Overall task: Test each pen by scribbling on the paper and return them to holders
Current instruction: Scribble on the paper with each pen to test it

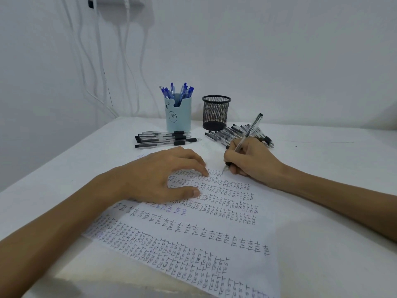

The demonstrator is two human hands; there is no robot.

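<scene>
Pinches a clear pen (pixel 249 132) in the right hand (pixel 251 158), tip at the far edge of the paper (pixel 214 233). Presses the left hand (pixel 163 175) on the sheet at 9 o'clock of the right, fingers spread. Faces a blue cup (pixel 178 117) of blue pens at 12 o'clock, a mesh cup (pixel 216 114) at 1, with a row of pens (pixel 163 138) and a heap of pens (pixel 227 134) lying before them.
</scene>
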